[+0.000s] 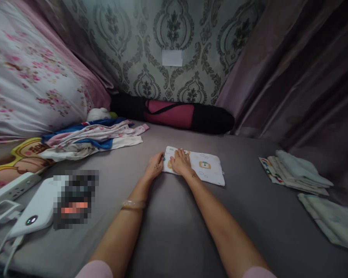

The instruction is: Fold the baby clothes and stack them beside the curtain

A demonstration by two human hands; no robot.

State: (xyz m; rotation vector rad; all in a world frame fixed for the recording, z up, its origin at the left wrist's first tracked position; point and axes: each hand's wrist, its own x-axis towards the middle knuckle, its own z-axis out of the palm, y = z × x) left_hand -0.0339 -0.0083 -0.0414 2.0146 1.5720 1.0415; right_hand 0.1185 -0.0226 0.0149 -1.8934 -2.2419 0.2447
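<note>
A folded white cloth [211,166] with an orange and grey print lies flat on the grey bed sheet [174,220], a small tag at its right edge. My right hand [181,162] rests on its left half, palm down with fingers stretched out. At the cloth's left edge is my left hand [156,165], its fingers curled in against that edge and partly hidden. A pale bangle [133,204] circles my left wrist.
Folded cloths [298,173] lie on the right, another folded cloth [330,220] nearer me. Loose clothes [104,137] are heaped at left. Nearer are a power strip [14,189], a white power bank [40,204] with cables and a blurred-out item. A black-and-red long bag [171,114] lies along the wall.
</note>
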